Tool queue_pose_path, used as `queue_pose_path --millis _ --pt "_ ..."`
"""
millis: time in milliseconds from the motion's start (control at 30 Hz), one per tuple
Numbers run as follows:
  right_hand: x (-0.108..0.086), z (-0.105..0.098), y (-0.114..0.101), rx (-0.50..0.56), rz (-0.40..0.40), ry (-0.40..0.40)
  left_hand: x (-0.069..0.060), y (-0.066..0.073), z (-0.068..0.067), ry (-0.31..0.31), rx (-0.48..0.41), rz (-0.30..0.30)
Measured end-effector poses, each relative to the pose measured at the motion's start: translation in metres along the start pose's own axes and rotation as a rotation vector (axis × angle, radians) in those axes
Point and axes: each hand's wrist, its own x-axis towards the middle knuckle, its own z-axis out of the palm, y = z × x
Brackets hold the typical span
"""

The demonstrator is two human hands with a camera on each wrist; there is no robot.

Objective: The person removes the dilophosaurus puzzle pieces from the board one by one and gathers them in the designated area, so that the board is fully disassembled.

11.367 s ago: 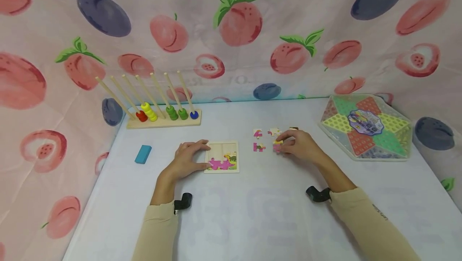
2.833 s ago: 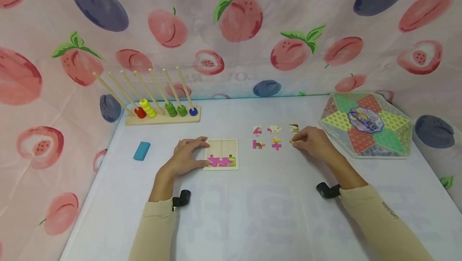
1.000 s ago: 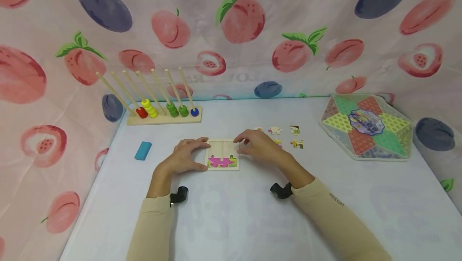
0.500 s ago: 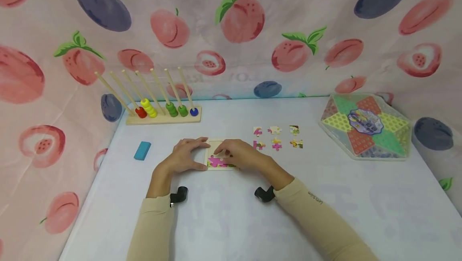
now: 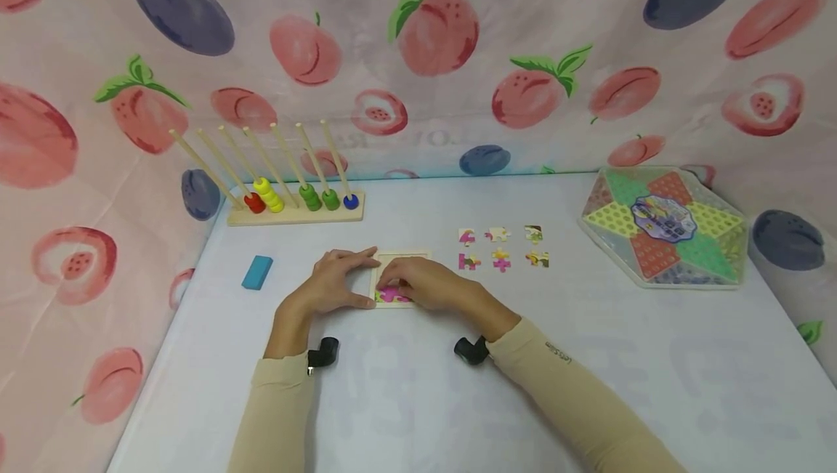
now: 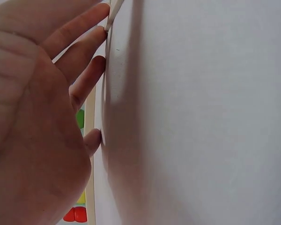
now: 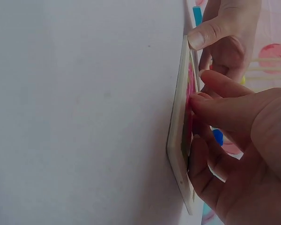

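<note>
A square wooden puzzle frame (image 5: 394, 306) lies on the table with pink pieces (image 5: 391, 294) along its lower part. At its left edge rests the left hand (image 5: 330, 284), thumb at the lower corner and fingers at the upper one, touching the rim. The right hand (image 5: 428, 283) reaches over the frame from the right and hides much of it. In the right wrist view, fingertips of the right hand (image 7: 243, 136) touch the pink pieces (image 7: 190, 103) inside the frame (image 7: 177, 126); no loose piece shows in them. The left wrist view shows the left hand (image 6: 42, 108) with fingers extended.
Several loose puzzle pieces (image 5: 500, 262) lie in two rows right of the frame. A wooden bead rack (image 5: 294, 216) stands at the back left, with a blue block (image 5: 258, 272) in front of it. A hexagonal patterned box (image 5: 663, 229) sits at the far right.
The right hand has left the loose pieces and moved left, first to the frame's right edge, then over its inside. A yellow piece it held earlier lies on the table. The left hand stays at the frame.
</note>
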Motion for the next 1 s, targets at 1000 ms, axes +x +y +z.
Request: queue_pose_path --millis 1000 --pt "0.0014 0.0005 -0.0002 0.087 -0.031 0.017 -0.0004 -0.0013 0.0014 0.0 -0.04 -0.006"
